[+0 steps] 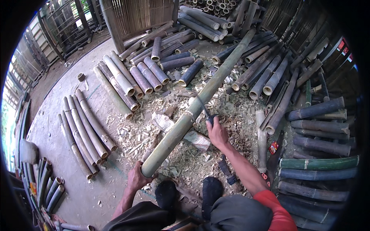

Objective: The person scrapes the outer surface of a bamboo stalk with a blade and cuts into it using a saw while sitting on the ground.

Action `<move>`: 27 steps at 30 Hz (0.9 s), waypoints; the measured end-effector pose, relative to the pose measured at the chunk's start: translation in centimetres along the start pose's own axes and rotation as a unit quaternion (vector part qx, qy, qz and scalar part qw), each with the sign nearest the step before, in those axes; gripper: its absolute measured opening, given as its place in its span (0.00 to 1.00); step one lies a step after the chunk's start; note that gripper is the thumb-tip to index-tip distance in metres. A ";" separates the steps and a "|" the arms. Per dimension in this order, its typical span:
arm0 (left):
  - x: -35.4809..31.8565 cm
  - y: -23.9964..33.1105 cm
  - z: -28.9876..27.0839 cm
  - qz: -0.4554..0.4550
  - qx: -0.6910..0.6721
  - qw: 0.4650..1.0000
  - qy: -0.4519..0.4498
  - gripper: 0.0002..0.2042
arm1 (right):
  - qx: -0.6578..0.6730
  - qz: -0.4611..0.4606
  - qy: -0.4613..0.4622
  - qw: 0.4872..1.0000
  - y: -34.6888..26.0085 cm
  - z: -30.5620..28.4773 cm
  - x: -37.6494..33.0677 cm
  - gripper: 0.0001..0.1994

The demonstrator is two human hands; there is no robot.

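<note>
A long greenish bamboo pole [173, 138] slants from near my feet up to the far right, across the middle of the view. My left hand [137, 178] is wrapped round the pole's near end, its fingers partly hidden behind the bamboo. My right hand [218, 133] grips the dark handle of a knife [210, 119]. The knife's narrow blade points up and to the left, lying across or against the pole near a pale, roughened node ring. Whether the blade is cutting in, I cannot tell. Beneath the pole lies a pale split wood block [197, 141].
Wood chips [135, 142] cover the floor around my shoes [212, 192]. Cut bamboo lengths lie in rows at left [83, 133], beyond the chips [115, 77], and stacked at right [320, 163]. A small red packet [273, 148] lies beside the right stack. A woven wall [140, 17] stands behind.
</note>
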State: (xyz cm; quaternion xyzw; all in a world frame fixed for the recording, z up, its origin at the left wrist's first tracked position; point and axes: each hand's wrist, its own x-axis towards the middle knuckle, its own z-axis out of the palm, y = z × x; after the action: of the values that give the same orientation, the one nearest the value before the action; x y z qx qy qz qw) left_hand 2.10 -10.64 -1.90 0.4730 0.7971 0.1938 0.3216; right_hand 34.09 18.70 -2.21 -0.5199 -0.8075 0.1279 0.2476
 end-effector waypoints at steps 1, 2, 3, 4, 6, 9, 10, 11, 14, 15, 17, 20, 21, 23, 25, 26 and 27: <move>0.1 -0.2 0.0 0.004 -0.009 1.000 -0.012 0.35 | -0.012 -0.028 -0.083 0.996 0.4 -0.2 -0.5 0.22; -0.2 -1.4 -0.6 -0.005 -0.014 1.000 -0.014 0.36 | -0.012 -0.066 -0.171 0.983 -1.8 -0.5 -0.5 0.22; -0.2 -2.1 -0.7 -0.003 -0.024 0.999 -0.023 0.36 | -0.025 -0.098 -0.253 0.962 -2.9 -1.1 -0.9 0.22; 0.0 -3.2 -0.7 -0.008 -0.051 0.998 -0.028 0.37 | -0.076 -0.224 -0.231 0.944 -3.6 -0.6 -1.6 0.21; 0.5 -2.4 -0.5 -0.022 -0.076 0.996 -0.047 0.37 | -0.020 -0.066 -0.194 0.979 -2.4 -1.0 -0.9 0.21; 1.0 -1.6 -0.5 0.028 -0.031 0.998 -0.037 0.36 | -0.087 0.033 -0.002 0.996 -0.9 -0.8 0.8 0.21; 1.0 -1.5 -0.6 0.057 -0.002 0.998 -0.027 0.36 | -0.035 0.033 -0.128 0.991 -0.4 -1.0 -0.2 0.22; 0.6 -2.6 -1.2 0.035 -0.011 0.999 -0.029 0.36 | 0.024 0.019 -0.259 0.966 -3.4 -1.6 -0.2 0.23; 0.9 -5.8 -0.4 0.000 -0.131 0.990 -0.053 0.36 | -0.072 -0.240 -0.091 0.964 -2.9 -0.1 -2.2 0.21; 1.1 -4.6 -0.2 0.005 -0.137 0.990 -0.036 0.36 | -0.034 -0.120 -0.151 0.981 -1.6 -0.2 -1.8 0.21; 1.2 -2.7 -0.5 0.013 -0.140 0.990 0.005 0.36 | 0.038 0.100 -0.079 0.991 0.3 -0.4 -0.3 0.22; 0.4 -4.2 -1.3 0.005 -0.135 0.991 0.003 0.36 | -0.044 -0.107 -0.189 0.975 -1.5 -0.1 -1.2 0.24; 0.2 -4.8 -1.2 0.004 -0.150 0.989 0.001 0.36 | -0.064 -0.182 -0.258 0.947 -2.4 -0.6 -2.1 0.24; 0.8 -5.0 -0.8 -0.006 -0.193 0.981 -0.037 0.34 | -0.040 -0.120 -0.128 0.984 -1.5 -0.1 -2.5 0.25; 1.5 -3.4 -0.8 -0.016 -0.197 0.978 -0.061 0.33 | 0.077 0.132 -0.113 0.982 0.1 -0.7 -0.6 0.27; 1.4 -3.7 -0.7 -0.017 -0.221 0.974 -0.056 0.31 | 0.056 0.080 -0.159 0.982 -0.5 -0.7 -0.8 0.26; 0.9 -4.4 -1.1 -0.025 -0.229 0.972 -0.055 0.31 | 0.036 0.022 -0.206 0.978 -2.1 -1.0 -0.8 0.25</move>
State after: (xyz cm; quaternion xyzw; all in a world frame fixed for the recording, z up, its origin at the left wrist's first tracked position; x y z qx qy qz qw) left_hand -1.72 -11.97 -4.12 0.3768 0.7240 0.3365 0.4697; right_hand 33.28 17.03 -0.60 -0.4906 -0.8247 0.2662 0.0914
